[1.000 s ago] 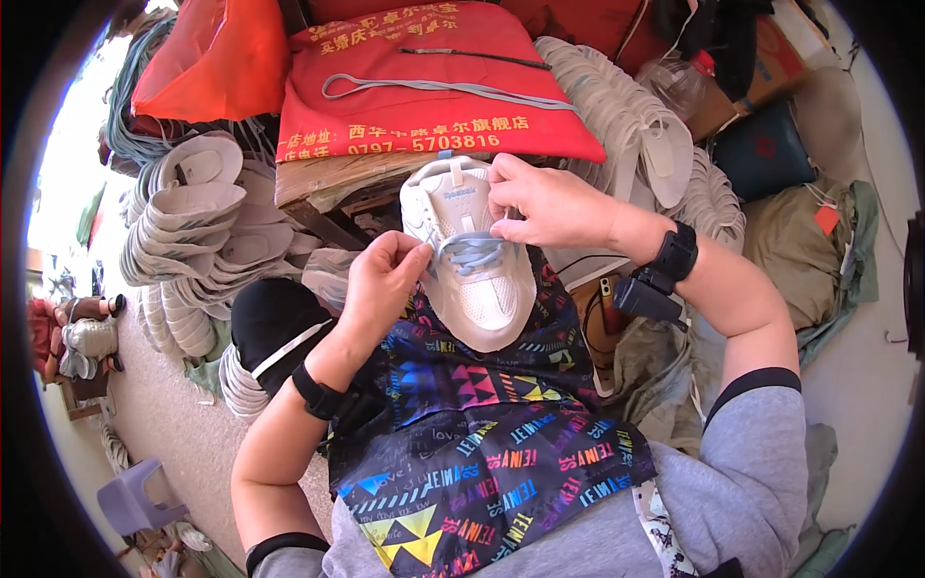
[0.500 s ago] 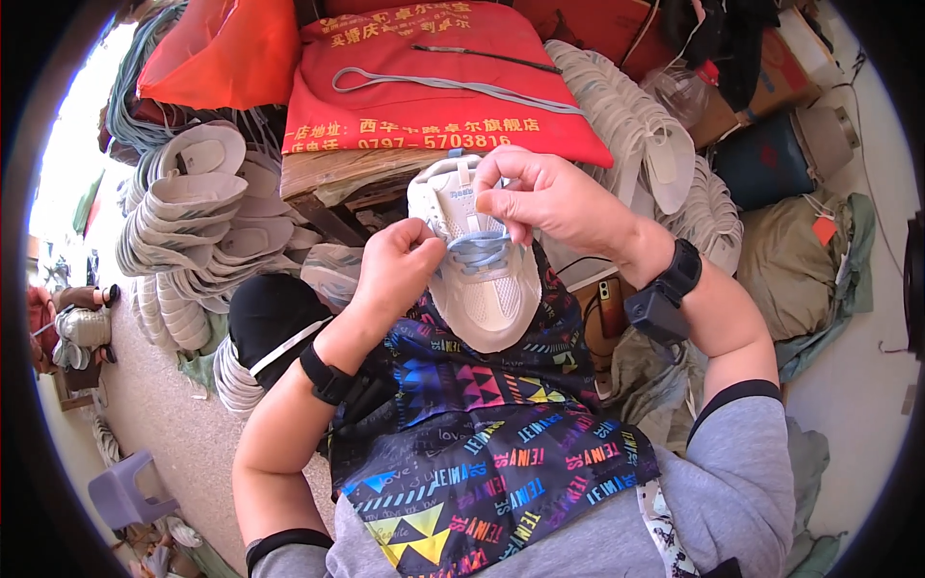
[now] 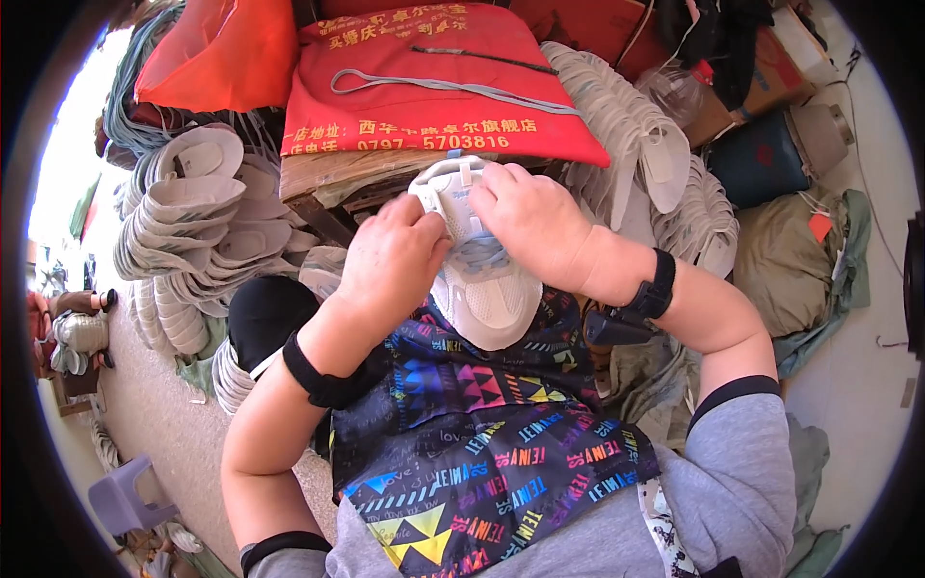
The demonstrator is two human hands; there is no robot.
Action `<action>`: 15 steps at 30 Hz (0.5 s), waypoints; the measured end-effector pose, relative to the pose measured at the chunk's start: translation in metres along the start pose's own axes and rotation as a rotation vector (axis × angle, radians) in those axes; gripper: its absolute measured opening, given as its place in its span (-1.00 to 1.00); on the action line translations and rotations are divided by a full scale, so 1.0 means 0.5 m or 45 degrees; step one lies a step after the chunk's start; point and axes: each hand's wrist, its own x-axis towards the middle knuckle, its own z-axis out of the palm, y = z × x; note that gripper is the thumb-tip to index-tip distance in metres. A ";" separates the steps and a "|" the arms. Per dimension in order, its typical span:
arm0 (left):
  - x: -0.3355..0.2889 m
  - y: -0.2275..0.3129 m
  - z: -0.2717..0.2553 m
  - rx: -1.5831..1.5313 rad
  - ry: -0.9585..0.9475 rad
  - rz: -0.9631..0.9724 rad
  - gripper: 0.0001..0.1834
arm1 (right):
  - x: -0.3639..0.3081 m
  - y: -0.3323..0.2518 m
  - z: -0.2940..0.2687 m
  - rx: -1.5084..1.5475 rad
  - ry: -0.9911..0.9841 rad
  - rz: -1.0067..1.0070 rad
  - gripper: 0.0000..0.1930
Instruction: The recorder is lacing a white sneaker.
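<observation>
A white sneaker (image 3: 489, 313) rests toe toward me against my patterned apron, its heel end by the wooden bench. Light blue lace (image 3: 479, 253) crosses its lower eyelets. My left hand (image 3: 405, 243) is closed at the left edge of the shoe's opening, fingers curled over the upper. My right hand (image 3: 532, 217) grips the opposite edge, its fingers bent beside the tongue. Both sets of fingertips are partly hidden, so whether they also pinch lace ends cannot be seen.
A red printed cloth (image 3: 434, 87) covers the bench (image 3: 323, 178), with a loose grey-blue lace (image 3: 453, 87) on top. Stacked white shoe uppers stand left (image 3: 188, 207) and right (image 3: 636, 135). An orange-red bag (image 3: 222, 58) hangs at upper left; a purple stool (image 3: 130, 496) is on the floor.
Both hands have moved from pinching near the lace to the shoe's two side edges. My left hand went up, and my right hand turned palm down and lowered slightly.
</observation>
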 end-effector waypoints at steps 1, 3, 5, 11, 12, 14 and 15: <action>0.002 0.001 -0.008 0.078 0.063 0.105 -0.80 | -0.001 -0.004 0.003 -0.068 0.036 -0.004 -0.85; 0.010 -0.008 -0.015 0.088 0.086 0.213 -0.75 | -0.001 -0.011 0.009 -0.132 0.072 -0.022 -0.86; 0.018 -0.019 -0.022 0.048 -0.026 0.324 -0.66 | -0.001 -0.013 0.016 -0.126 0.078 -0.053 -0.82; 0.042 -0.038 -0.062 -0.030 -0.390 0.261 -0.71 | 0.004 -0.010 0.035 0.206 0.082 0.063 -0.83; 0.044 -0.041 -0.065 -0.144 -0.480 0.210 -0.73 | 0.002 -0.009 0.036 0.204 0.081 0.061 -0.83; 0.051 -0.056 -0.068 -0.168 -0.517 0.220 -0.73 | -0.004 -0.008 0.034 0.172 0.131 0.045 -0.76; 0.051 -0.061 -0.067 -0.190 -0.556 0.231 -0.74 | -0.005 -0.010 0.030 0.174 0.129 0.043 -0.76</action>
